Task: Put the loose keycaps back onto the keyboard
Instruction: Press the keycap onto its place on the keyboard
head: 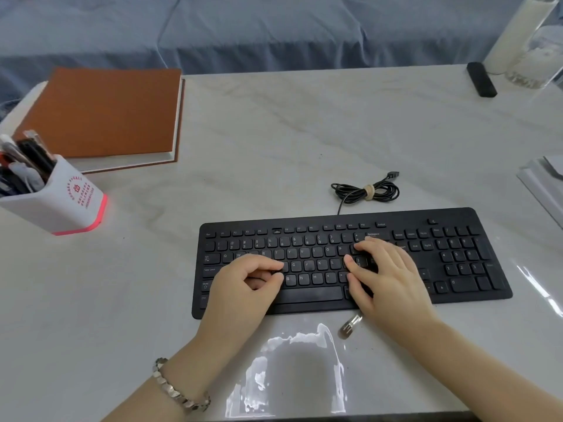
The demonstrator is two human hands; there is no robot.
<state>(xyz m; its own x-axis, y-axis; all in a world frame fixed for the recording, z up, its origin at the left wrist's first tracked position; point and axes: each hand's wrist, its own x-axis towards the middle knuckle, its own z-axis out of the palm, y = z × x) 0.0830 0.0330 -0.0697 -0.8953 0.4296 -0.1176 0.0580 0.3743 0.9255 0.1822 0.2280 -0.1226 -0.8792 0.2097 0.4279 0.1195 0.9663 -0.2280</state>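
Observation:
A black keyboard (457, 269) lies on the pale marble table, to the right of centre. My left hand (243, 284) hovers over the left letter keys with its fingers curled. Its thumb and forefinger pinch a small dark keycap (274, 271) just above the home row, near the G key. My right hand (387, 269) rests flat on the keys around the Enter area, fingers spread and fairly straight. The keys under both hands are hidden, so I cannot tell which sockets are bare. No other loose keycaps show on the table.
A small metal tool (350, 326) lies just in front of the keyboard. The coiled keyboard cable (365, 191) sits behind it. An orange notebook (103, 114) and a pen holder (58, 196) are at the left. A black bar (482, 79), a glass container (533, 53) and a white tray (545, 184) are at the right.

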